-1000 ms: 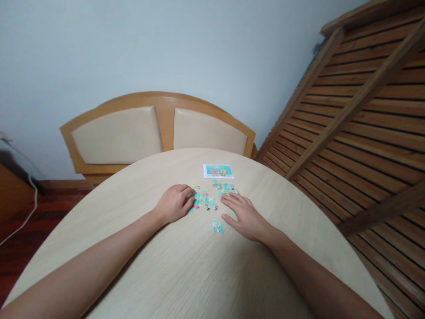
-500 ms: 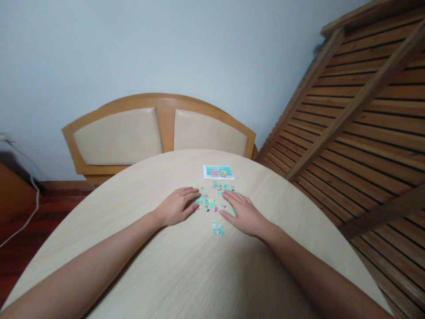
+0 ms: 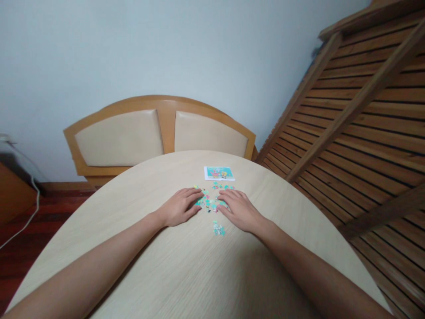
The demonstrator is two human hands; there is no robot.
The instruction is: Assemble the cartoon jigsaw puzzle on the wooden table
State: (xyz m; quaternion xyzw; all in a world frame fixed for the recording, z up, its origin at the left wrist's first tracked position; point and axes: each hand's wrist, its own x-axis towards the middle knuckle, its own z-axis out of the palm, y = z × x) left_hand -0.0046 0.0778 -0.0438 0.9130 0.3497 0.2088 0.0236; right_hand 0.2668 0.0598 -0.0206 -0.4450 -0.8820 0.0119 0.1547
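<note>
A left hand [image 3: 181, 207] lies palm down on a round, wood-grained worktop [image 3: 172, 274], its fingers slack and lightly bent, grasping nothing that shows. Scattered jigsaw puzzle pieces [image 3: 208, 204] lie between and just beyond the hands, toward the far edge; a hurried inward sweep could stack or flip them. Nearer the near edge, a small cluster of puzzle pieces [image 3: 218, 228] lies apart, and a dragging thumb or wrist might break it up. A cartoon picture card [image 3: 219, 173], closest to the far edge, could be knocked askew if pieces were pushed against it. The right hand [image 3: 241, 210], fingers extended and relaxed with no visible grip, flanks the spread and risks scattering the pieces under its fingertips.

Pieces beneath the left fingers are covered. Farther right, prints on the loose pieces are too small to read, and whether the cluster interlocks cannot be told. The right hand masks more pieces; the worktop's near edge is cut off.
</note>
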